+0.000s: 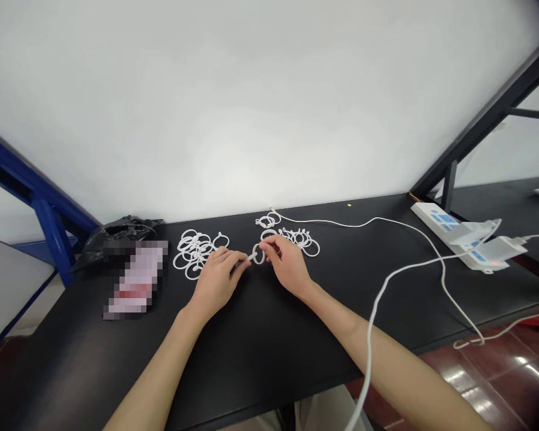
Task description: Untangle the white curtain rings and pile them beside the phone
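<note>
Pink item (137,278) — blurred; forearms (166,365) — cut off

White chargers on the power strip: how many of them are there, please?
2. One charger sits around the middle of the power strip; the other charger is at its near end. A smaller plug could be hidden behind them.

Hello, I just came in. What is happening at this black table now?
A person is holding a small white ring between both hands, the left hand and the right hand, just above the table. A pile of similar rings lies beside the left hand, and more rings lie behind the right hand. Farther right, white cables run near a power strip.
</note>
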Tool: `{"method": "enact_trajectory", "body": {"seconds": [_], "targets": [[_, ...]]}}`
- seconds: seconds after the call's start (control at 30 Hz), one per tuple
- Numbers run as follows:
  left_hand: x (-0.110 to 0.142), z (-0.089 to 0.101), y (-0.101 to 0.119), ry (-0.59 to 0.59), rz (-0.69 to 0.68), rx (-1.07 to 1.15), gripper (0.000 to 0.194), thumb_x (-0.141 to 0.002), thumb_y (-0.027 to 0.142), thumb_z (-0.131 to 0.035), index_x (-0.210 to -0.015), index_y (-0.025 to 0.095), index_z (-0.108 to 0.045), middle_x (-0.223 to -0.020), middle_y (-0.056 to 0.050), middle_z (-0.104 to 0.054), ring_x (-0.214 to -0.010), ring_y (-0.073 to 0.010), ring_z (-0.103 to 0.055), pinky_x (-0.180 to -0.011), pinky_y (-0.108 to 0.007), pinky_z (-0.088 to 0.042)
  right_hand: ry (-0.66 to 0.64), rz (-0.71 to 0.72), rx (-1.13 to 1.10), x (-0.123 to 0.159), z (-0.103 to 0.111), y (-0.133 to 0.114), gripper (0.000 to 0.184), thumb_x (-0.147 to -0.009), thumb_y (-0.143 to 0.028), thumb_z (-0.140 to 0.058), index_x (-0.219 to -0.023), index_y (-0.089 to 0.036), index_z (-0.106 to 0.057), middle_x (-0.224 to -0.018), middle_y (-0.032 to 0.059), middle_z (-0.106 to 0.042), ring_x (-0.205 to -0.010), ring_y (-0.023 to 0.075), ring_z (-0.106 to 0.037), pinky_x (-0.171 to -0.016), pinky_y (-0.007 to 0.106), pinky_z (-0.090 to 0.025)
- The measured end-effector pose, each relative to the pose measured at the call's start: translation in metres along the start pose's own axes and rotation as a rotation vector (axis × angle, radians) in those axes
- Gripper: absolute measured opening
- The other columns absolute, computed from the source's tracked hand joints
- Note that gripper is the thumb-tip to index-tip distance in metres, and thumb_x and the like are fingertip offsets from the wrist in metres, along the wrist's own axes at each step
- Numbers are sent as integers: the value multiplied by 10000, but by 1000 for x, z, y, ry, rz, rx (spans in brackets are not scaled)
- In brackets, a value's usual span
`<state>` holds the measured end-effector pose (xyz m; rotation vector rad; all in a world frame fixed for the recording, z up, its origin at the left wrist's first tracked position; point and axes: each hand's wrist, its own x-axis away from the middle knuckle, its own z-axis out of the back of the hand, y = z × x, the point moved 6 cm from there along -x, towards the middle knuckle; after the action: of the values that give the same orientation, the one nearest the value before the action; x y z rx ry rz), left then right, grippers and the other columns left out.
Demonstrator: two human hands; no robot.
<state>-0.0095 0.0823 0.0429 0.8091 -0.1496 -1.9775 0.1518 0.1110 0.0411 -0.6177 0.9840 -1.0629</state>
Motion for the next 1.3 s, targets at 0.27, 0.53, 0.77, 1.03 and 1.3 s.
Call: {"method": "enact_trajectory", "body": {"seconds": [0.27,0.53,0.77,1.03,1.3], "targets": [[-2,16,-1,209,22,78,176,-956,270,-555,-909,224,-719,-858,-37,-642,-836,-187,-554,-736,-315,-478,-88,53,13,4,-9,-7,182,-974,-318,-530,-883,-210,-645,-839,8,-655,-723,129,-581,-694,257,-451],[-2,16,-20,120,340,209,241,-924,400,-569,-902,217,-724,-860,-20,-715,-767,-179,-597,-749,-317,-478,-93,-62,-89,3,-8,-3,215,-968,-349,-521,-826,-208,-600,-733,-33,-617,-608,99,-596,-662,247,-455],[3,7,-35,93,554,482,312,-895,488,-569,-978,220,-705,-945,-28,-735,-843,-187,-656,-805,-322,-484,-105,-78,-68,3,-10,2,215,-958,-372,-542,-824,-211,-588,-698,-36,-606,-616,111,-594,-655,252,-444],[0,12,-21,64,357,193,207,-905,335,-536,-984,223,-690,-868,-28,-699,-773,-190,-610,-752,-339,-497,-128,26,85,5,-13,0,204,-951,-399,-568,-872,-218,-618,-786,-5,-637,-714,141,-571,-680,266,-427],[1,-2,-8,-75,85,17,214,-956,254,-464,-997,202,-667,-947,-57,-704,-921,-234,-561,-846,-406,-489,-13,-64,98,0,-1,6,247,-968,-400,-510,-818,-214,-572,-713,-11,-631,-649,142,-587,-662,271,-437]]}}
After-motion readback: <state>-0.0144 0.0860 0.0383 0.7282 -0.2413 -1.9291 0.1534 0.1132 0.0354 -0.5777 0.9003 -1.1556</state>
